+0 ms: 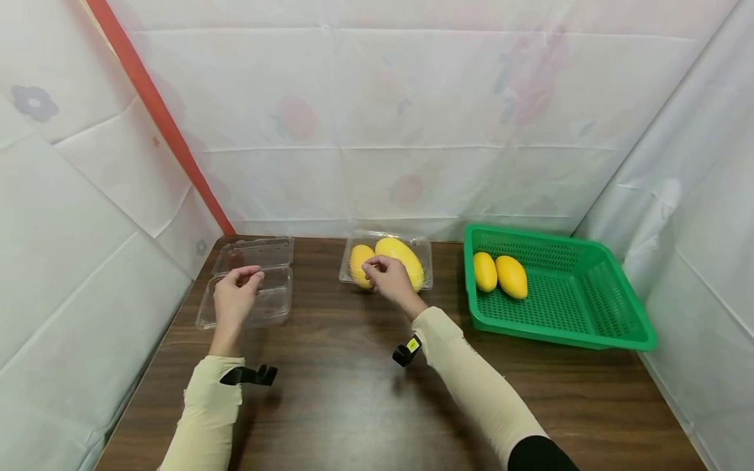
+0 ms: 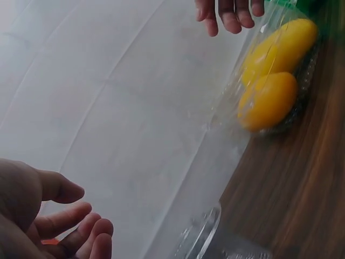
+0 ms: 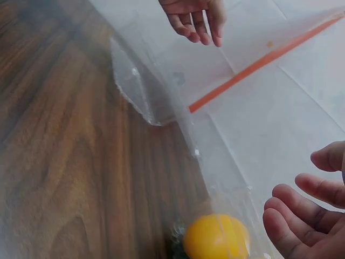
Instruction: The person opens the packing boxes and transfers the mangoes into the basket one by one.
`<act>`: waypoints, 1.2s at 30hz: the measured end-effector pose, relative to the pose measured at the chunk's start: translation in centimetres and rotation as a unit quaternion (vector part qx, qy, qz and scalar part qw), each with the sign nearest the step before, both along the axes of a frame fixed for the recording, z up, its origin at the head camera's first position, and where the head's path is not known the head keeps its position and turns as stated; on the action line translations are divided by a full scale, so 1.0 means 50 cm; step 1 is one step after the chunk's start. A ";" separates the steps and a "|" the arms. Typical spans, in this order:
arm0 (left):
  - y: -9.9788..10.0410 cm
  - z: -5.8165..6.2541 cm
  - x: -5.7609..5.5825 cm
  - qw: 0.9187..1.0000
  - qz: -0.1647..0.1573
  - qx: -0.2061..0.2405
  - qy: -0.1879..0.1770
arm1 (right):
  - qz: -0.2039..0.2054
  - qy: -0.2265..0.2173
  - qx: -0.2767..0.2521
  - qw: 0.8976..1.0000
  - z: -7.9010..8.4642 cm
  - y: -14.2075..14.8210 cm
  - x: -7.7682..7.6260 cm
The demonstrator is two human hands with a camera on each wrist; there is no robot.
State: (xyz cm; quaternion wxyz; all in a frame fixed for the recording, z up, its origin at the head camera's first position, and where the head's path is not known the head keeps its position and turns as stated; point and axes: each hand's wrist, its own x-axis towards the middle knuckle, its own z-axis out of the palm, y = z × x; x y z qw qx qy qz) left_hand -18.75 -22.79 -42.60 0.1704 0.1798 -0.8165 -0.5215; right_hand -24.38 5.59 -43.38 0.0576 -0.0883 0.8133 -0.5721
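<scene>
My left hand [image 1: 234, 297] hovers in front of the left clear plastic clamshell box [image 1: 277, 293], its fingers loosely bent with nothing between them. That box lies with its lid folded back. Farther right, a second clear plastic box [image 1: 427, 252] contains a smaller yellow mango [image 1: 358, 260] and a larger one [image 1: 402, 251]; clear plastic covers both mangoes [image 2: 268, 101] in the left wrist view. Over the front of this box, my right hand [image 1: 390, 276] overlaps the fruit in the head view. In the right wrist view its fingers [image 3: 285, 226] are relaxed and hold nothing, above a mango [image 3: 216, 237].
A green plastic basket [image 1: 559, 337] stands at the right of the wooden table [image 1: 353, 386], with two yellow mangoes [image 1: 511, 277] at its left side. White printed sheets [image 1: 377, 118] hang behind and on both sides, and a red strip [image 1: 159, 118] runs down the left corner.
</scene>
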 end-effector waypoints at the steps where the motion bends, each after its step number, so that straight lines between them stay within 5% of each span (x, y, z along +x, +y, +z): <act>1: 0.003 0.000 -0.004 1.000 -0.007 0.000 -0.003 | -0.005 0.003 0.000 1.000 0.000 0.005 -0.002; 17: 0.075 0.006 -0.047 0.994 -0.098 -0.034 -0.039 | -0.111 0.045 0.075 0.990 0.005 0.086 -0.026; 26: 0.119 -0.011 -0.064 0.989 -0.136 -0.011 -0.064 | -0.172 0.050 0.094 0.979 -0.005 0.130 -0.025; 36: 0.172 -0.043 -0.074 0.980 -0.171 -0.047 -0.091 | -0.196 0.025 0.135 0.971 -0.025 0.149 -0.025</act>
